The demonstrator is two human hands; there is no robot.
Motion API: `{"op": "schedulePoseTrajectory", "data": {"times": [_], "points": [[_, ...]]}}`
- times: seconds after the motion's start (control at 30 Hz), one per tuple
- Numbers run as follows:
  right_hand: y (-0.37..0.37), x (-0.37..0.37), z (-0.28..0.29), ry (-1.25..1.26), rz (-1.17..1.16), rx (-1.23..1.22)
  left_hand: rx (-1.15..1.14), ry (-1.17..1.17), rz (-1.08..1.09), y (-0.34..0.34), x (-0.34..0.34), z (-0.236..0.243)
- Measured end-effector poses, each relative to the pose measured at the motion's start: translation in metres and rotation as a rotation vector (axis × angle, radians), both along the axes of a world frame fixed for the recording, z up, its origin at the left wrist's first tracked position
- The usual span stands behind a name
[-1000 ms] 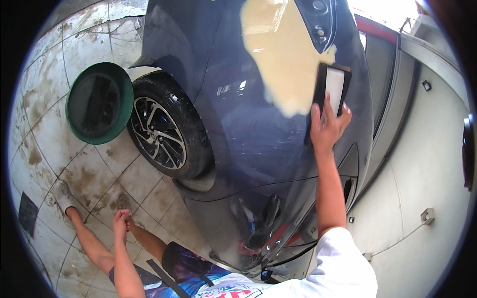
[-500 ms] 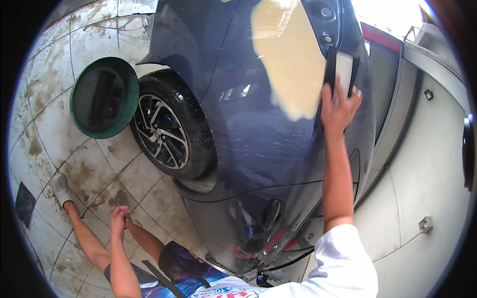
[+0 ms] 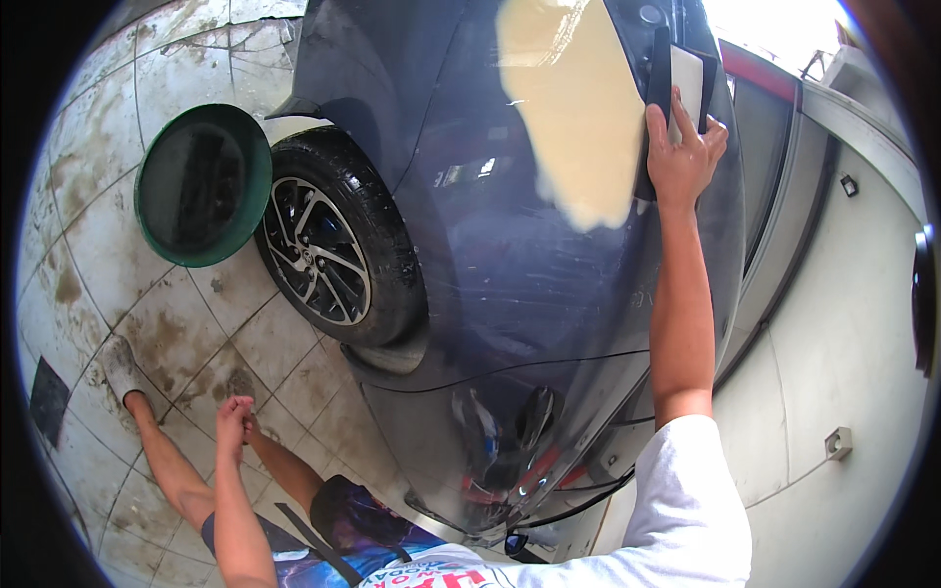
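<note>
My right hand point(image 3: 683, 157) reaches far forward, gripping a white sanding block point(image 3: 687, 80) with dark sandpaper point(image 3: 659, 73) turned up along its sides. The block's underside is hidden; it rests along the right-hand edge of a dark blue-grey car panel point(image 3: 461, 245). Just left of it, a cream patch of filler point(image 3: 573, 118) covers part of the panel, with a wet sheen near the top. My left hand point(image 3: 234, 423) hangs low at the left over the floor, fingers curled in, and nothing visible sticks out of it.
Left of the car's wheel point(image 3: 319, 250) is a round green basin point(image 3: 162, 230) with dark contents. Dirty tiles point(image 3: 98, 260) make up the floor under my legs. A pale wall point(image 3: 843, 323) runs close along the car's right side.
My right hand has slid forward along the panel edge with the sanding block, its arm stretching further. The left hand stays nearly where it was.
</note>
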State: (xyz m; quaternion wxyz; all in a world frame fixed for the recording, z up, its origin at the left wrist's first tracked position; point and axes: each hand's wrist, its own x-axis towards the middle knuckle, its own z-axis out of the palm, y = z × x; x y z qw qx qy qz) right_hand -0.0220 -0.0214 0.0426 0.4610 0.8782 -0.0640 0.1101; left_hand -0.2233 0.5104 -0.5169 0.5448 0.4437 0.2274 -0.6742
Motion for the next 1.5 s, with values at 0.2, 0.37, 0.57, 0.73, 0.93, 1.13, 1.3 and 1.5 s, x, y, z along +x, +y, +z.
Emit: {"op": "schedulePoseTrajectory", "data": {"times": [0.2, 0.37, 0.57, 0.73, 0.93, 1.13, 1.3, 1.5], "points": [[0.029, -0.048, -0.002, -0.036, -0.072, 0.041, -0.002, 0.014, -0.043, -0.003, 0.005, 0.002], [0.012, 0.019, 0.001, -0.015, 0.011, 0.056, -0.017, -0.020, 0.019, -0.012, 0.010, 0.005], [0.050, -0.060, -0.006, -0.088, -0.178, 0.121, -0.083, 0.005, -0.079, -0.012, 0.029, 0.011], [-0.063, -0.004, 0.015, -0.018, 0.057, -0.084, -0.003, -0.077, -0.053, 0.008, 0.070, 0.035], [-0.044, 0.064, 0.037, 0.018, -0.369, -0.005, 0.040, -0.124, -0.060, 0.063, 0.123, 0.076], [0.029, 0.101, 0.046, -0.126, -0.503, 0.256, 0.091, -0.443, -0.204, 0.078, 0.196, 0.081], [0.130, 0.040, -0.053, -0.307, -0.090, 0.910, 0.153, -0.548, -0.272, -0.003, 0.260, 0.093], [0.225, -0.069, -0.205, -0.542, -0.704, 1.812, 0.051, -0.653, -0.435, -0.113, 0.320, 0.144]]}}
